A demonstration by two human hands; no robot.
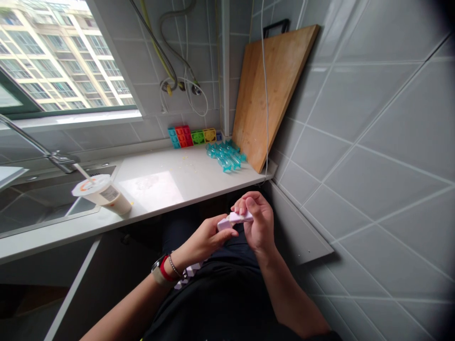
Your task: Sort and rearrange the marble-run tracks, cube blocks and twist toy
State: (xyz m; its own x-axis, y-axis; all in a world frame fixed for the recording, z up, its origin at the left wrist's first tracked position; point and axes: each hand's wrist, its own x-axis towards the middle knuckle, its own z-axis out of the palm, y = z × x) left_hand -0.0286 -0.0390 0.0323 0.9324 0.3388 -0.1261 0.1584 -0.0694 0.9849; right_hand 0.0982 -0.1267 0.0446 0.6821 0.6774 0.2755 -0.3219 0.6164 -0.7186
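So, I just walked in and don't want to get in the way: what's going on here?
Someone is handling a small pale pink item with both bare hands, the left and right gripping it together in front of the counter. On the counter, a lidded cup stands by the sink, and see-through teal pieces lie near a leaning wooden board.

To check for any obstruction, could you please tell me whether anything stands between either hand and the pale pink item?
Nothing visible does: the left hand and right hand both hold the pale pink item directly. The cup and teal pieces are apart from it, on the counter.
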